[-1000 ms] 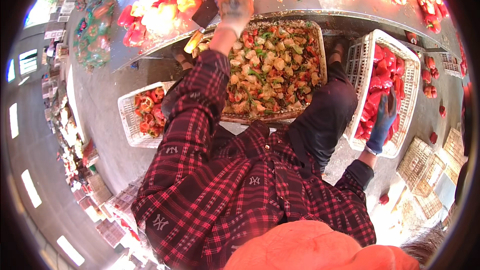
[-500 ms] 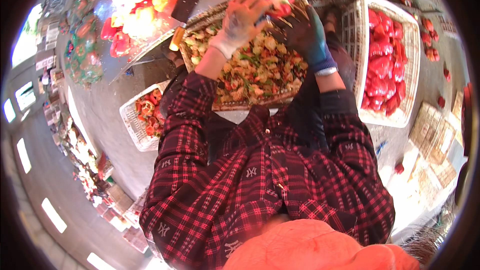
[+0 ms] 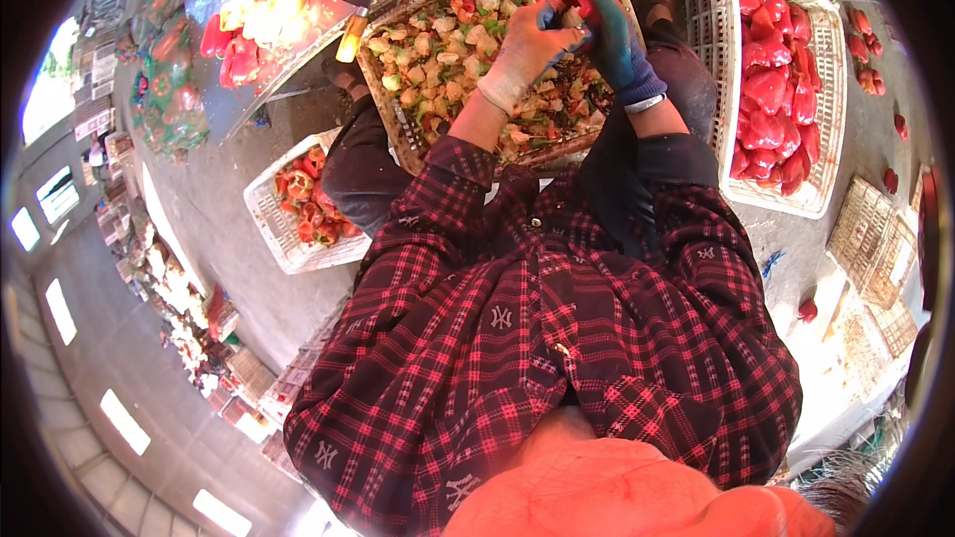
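Observation:
Both of my gloved hands meet over a crate [image 3: 376,94] filled with pale pepper cores and red and green scraps. Cupped in my right hand [image 3: 619,48], in a blue and dark glove, is a red bell pepper [image 3: 580,4]. My left hand [image 3: 537,52], in a stained pale glove, is closed against the pepper's near left side, with its fingers bent at the opening. Its fingertips are partly hidden, and I cannot make out whether they also grip a core.
A cleaver [image 3: 351,37] lies at the metal table's edge, beside piled peppers [image 3: 288,0]. To the right stands a white crate [image 3: 834,99] of red peppers. Another white crate [image 3: 282,239] at the left holds pepper pieces. Stray peppers [image 3: 863,48] lie on the floor at right.
My left hand has moved right and slightly down, to my right hand. The pepper has gone from the left hand's fingers into the right palm. The view has shifted slightly.

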Tool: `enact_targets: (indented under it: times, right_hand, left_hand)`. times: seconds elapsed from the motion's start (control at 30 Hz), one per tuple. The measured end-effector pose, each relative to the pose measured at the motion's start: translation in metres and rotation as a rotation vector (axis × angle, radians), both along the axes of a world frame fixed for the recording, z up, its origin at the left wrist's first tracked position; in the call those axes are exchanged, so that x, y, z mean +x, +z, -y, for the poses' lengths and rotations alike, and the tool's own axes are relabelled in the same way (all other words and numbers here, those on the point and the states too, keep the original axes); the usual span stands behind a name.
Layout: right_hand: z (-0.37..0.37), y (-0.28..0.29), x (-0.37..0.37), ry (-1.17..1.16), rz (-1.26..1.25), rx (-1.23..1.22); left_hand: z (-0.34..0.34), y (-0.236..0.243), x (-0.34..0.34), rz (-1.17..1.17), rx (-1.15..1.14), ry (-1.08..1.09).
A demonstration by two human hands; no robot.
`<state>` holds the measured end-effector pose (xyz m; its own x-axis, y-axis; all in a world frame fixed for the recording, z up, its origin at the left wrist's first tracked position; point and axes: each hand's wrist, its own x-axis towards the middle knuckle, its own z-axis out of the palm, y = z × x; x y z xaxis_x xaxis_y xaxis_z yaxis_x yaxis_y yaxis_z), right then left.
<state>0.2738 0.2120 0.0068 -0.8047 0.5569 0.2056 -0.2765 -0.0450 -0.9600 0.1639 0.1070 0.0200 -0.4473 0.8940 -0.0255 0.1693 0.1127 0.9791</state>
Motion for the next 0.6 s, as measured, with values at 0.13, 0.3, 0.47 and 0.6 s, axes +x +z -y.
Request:
enact_targets:
  times: [0.13, 0.3, 0.47, 0.6]
  right_hand:
    - [-0.008, -0.02, 0.001, 0.177, -0.067, -0.571]
    - [-0.004, -0.047, -0.003, 0.076, -0.094, -0.189]
    - [-0.017, -0.066, -0.005, 0.072, -0.06, -0.064]
    - [-0.006, -0.055, -0.006, -0.101, 0.005, 0.376]
  left_hand:
    - [0.005, -0.001, -0.01, 0.445, 0.055, -0.095]
    - [0.011, 0.01, -0.01, 0.133, -0.015, -0.178]
    - [0.01, 0.007, -0.003, 0.168, 0.018, -0.116]
    - [0.014, 0.008, 0.002, 0.635, 0.099, -0.029]
